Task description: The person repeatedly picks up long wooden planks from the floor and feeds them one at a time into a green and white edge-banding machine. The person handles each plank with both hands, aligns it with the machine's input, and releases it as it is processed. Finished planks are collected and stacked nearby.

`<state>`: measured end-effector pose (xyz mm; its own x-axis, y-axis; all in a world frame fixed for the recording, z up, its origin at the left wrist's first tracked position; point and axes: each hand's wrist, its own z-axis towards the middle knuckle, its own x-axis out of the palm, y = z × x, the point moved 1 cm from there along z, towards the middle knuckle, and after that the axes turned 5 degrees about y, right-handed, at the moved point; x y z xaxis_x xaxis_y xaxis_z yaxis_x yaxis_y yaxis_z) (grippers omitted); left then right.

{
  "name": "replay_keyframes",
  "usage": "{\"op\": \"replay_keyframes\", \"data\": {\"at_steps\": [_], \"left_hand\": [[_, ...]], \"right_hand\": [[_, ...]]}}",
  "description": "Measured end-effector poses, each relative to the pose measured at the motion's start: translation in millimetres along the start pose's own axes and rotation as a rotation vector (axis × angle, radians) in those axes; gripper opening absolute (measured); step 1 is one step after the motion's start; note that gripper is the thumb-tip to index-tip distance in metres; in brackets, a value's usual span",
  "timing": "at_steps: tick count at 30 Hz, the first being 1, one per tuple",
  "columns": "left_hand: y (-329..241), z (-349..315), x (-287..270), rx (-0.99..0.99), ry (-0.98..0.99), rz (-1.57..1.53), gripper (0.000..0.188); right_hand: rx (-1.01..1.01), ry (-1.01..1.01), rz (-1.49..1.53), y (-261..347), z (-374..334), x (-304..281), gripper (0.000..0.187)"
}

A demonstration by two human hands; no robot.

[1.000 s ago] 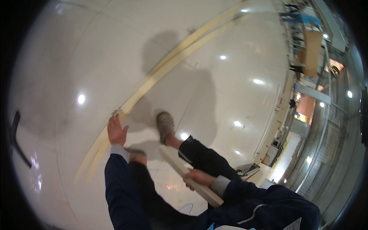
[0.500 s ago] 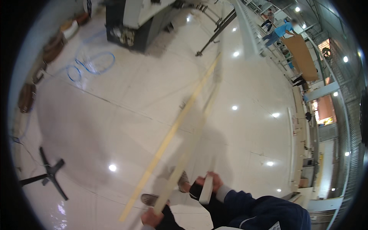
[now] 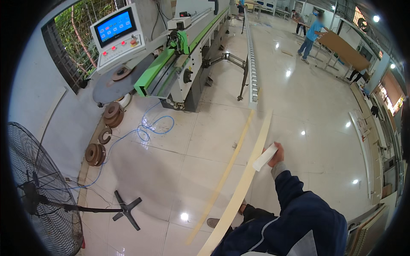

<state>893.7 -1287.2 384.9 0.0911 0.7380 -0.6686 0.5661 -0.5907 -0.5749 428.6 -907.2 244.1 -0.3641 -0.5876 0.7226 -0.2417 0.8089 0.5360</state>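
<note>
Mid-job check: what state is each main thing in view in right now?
Right hand: closed on the short pale piece.
Left hand: out of view.
Short pale piece: held, tilted.
Long pale strip: slanting, lower end out of view.
Yellow floor strip: lying flat.
Control screen: lit.
Blue hose: loosely looped.
Fan: standing; running or not, unclear.

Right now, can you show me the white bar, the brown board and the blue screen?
White bar (image 3: pixel 263 159): head view, its visible side.
Brown board (image 3: pixel 344 50): head view, its broad side.
Blue screen (image 3: pixel 114 27): head view, its lit middle.
</note>
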Motion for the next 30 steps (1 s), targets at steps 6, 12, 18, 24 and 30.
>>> {"op": "replay_keyframes", "data": {"at_steps": [6, 12, 18, 24, 30], "left_hand": [[97, 33, 21, 0.315, -0.15, 0.234, 0.045], [60, 128, 40, 0.271, -0.173, 0.199, 0.063], [36, 183, 34, 0.232, -0.172, 0.055, 0.047], [113, 167, 14, 0.105, -0.206, -0.074, 0.04], [125, 233, -20, 0.129, -0.216, -0.522, 0.044]], "right_hand": [[0.059, 0.125, -0.243, -12, -52, 51, 0.043], [0.133, 0.237, -0.364, -127, -134, 107, 0.031], [0.166, 0.47, -0.398, -173, -176, 157, 0.027], [0.126, 0.563, -0.372, -167, -107, 232, 0.032], [0.308, 0.601, -0.392, -267, -70, 274, 0.033]]}}
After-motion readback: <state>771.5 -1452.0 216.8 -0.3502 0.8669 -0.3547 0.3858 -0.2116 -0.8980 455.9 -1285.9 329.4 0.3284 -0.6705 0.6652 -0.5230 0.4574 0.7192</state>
